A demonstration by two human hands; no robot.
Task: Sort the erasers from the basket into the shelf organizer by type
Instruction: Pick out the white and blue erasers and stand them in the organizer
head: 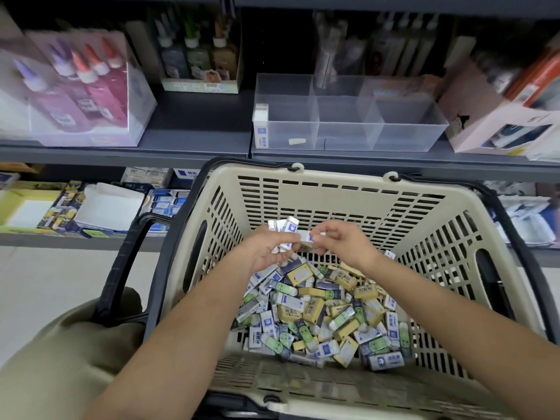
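Note:
A beige slotted basket (339,189) stands below the shelf and holds a heap of erasers (321,310) in blue-white, yellow and green sleeves. Above the heap, my left hand (266,247) grips a fanned bunch of blue-white erasers (283,227). My right hand (339,239) pinches one more blue-white eraser (307,237) against that bunch. On the shelf behind stands a clear shelf organizer (409,128) with several compartments. A blue-white eraser (261,125) stands upright at its left wall.
A box of glue bottles (81,86) stands at the left of the shelf, cartons (500,116) at the right. The lower shelf carries stationery packs (100,207). The basket's dark handle (127,262) hangs to the left over my lap.

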